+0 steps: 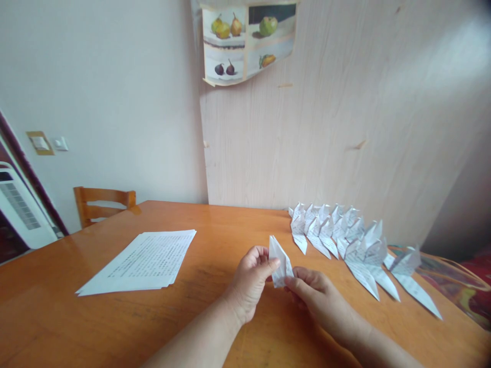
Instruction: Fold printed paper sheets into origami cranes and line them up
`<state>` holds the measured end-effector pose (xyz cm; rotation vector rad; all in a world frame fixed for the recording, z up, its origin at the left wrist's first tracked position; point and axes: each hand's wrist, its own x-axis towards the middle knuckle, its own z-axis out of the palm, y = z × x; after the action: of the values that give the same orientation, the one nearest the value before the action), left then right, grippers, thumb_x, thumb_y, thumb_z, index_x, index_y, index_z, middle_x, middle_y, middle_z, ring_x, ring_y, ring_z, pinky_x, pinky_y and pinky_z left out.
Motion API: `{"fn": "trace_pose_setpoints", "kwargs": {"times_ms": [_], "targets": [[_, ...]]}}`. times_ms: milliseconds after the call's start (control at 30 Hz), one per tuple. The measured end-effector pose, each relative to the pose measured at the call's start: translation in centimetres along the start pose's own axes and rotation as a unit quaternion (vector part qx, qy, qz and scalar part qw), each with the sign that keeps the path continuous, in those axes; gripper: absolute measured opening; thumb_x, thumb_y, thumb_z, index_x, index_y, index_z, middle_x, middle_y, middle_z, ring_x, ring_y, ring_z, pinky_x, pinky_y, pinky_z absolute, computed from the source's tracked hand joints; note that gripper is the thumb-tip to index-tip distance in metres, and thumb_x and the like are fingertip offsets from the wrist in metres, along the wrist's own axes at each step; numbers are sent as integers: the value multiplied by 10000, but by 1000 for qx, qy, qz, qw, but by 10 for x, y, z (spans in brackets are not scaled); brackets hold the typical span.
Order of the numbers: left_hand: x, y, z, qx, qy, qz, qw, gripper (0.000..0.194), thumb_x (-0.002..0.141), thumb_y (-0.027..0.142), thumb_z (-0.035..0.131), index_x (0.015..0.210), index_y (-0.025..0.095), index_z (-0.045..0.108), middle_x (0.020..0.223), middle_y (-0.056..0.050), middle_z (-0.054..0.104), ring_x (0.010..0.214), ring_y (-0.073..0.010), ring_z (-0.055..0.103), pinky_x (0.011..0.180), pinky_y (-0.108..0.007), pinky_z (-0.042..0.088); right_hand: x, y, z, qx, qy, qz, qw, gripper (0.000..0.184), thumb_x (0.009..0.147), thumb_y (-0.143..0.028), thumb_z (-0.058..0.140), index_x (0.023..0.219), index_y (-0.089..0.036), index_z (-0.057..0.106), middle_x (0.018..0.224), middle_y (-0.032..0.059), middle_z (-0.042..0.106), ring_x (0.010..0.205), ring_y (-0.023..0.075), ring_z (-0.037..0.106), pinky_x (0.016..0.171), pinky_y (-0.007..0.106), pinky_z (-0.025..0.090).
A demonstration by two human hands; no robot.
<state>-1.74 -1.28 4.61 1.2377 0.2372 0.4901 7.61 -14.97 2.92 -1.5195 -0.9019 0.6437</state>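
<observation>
On the wooden tabletop [226,225], printed sheets [141,263] lie at eight o'clock; at five, left hand [248,283] and right hand [320,296] pinch a folded paper piece [282,270] between fingers [301,289]. I'd judge it light, crisp, easily crushed; grip its creased edges.

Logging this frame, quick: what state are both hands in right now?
Left hand: closed, pinching the folded paper at its left side.
Right hand: closed, pinching the same paper near its lower right corner.

Paper sheets [141,263] with printed lines — too small to read, folded papers [356,253] bearing print — also illegible
</observation>
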Motion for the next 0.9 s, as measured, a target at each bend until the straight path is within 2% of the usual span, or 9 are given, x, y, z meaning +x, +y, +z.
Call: {"fn": "trace_pose_setpoints", "kwargs": {"times_ms": [200,300,533,667,900], "targets": [[1,1,-2,-53,38,-15,998,350,780,268,744,1042,178,530,872,-27,649,759,-160,603,743,-293,453,-1,0,0,5,-43,14,999,358,925,-485,565,732,-183,556,592,-54,422,540,103,351,522,257,257],[2,2,-2,-64,38,-11,997,388,781,265,749,1090,174,531,827,-16,646,737,-155,600,739,-288,450,-1,0,0,10,-54,16,998,362,931,-489,562,740,-181,571,595,-48,439,542,105,364,527,262,262],[2,1,-1,-42,41,16,998,309,776,292,761,994,150,593,860,-47,659,760,-167,599,744,-292,452,-2,-3,2,29,-73,21,997,337,920,-478,605,770,-176,605,637,-26,509,581,114,421,556,264,294],[2,0,-1,-53,27,13,998,298,764,300,781,946,154,597,842,-43,658,749,-162,594,748,-293,452,-1,-1,3,51,-75,27,996,343,893,-474,655,741,-169,615,621,-28,500,562,104,389,535,261,262],[1,5,-1,-90,-12,-2,996,292,793,319,779,979,143,638,825,-33,645,736,-144,570,744,-281,449,-1,-6,2,58,-74,46,994,363,860,-488,683,699,-169,623,626,1,567,553,111,445,545,257,317]]}}
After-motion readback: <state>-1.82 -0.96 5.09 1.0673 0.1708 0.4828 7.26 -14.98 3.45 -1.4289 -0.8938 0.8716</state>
